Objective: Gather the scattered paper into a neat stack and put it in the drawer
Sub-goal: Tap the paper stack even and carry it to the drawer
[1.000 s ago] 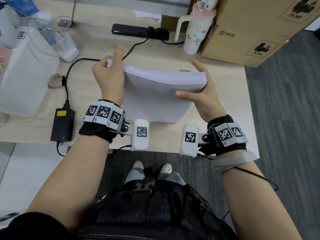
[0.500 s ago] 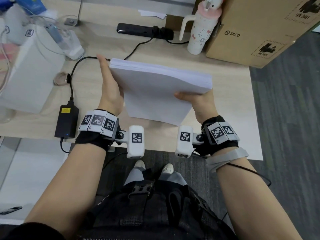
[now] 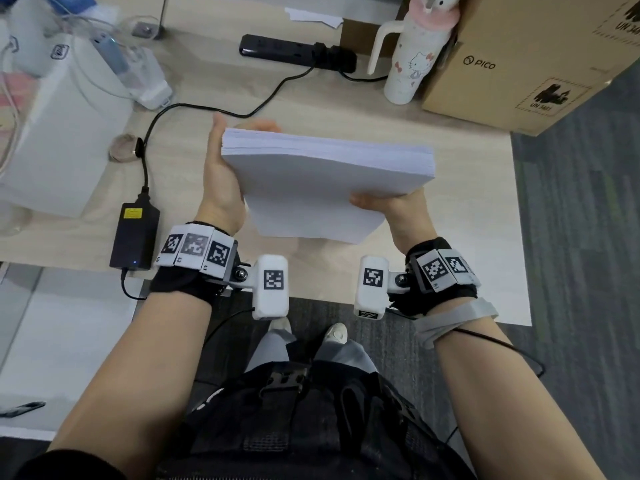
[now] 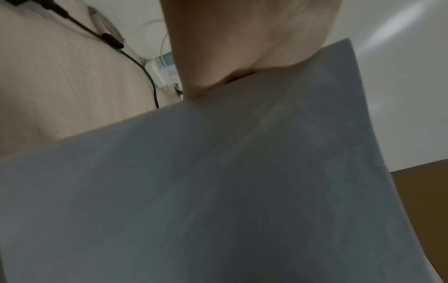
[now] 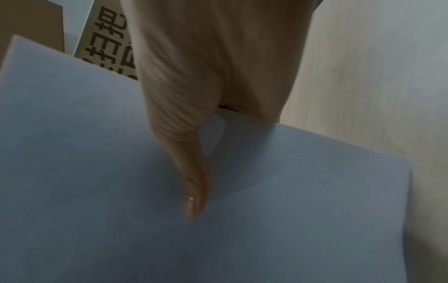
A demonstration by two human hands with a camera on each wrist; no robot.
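A thick stack of white paper [image 3: 311, 188] is held tilted above the wooden desk [image 3: 467, 220], its squared top edge facing up. My left hand [image 3: 221, 181] holds its left edge, with the thumb up and the fingers behind. My right hand [image 3: 391, 206] grips the lower right edge. In the right wrist view the right hand's thumb [image 5: 194, 181] lies across the near face of the paper stack [image 5: 290, 210]. The left wrist view shows the left hand [image 4: 242, 47] against the edge of the paper stack [image 4: 218, 191]. No drawer is in view.
A black power adapter [image 3: 135, 233] and its cable lie left of the hands. A power strip [image 3: 294, 53], a white handled cup [image 3: 412, 60] and a cardboard box [image 3: 519, 57] stand at the back. A white box [image 3: 59, 133] sits far left. A loose paper scrap [image 3: 311, 15] lies behind.
My right hand has slid from the stack's upper right corner down to its lower right edge. My left hand has settled along the left edge. The stack stays raised above the desk.
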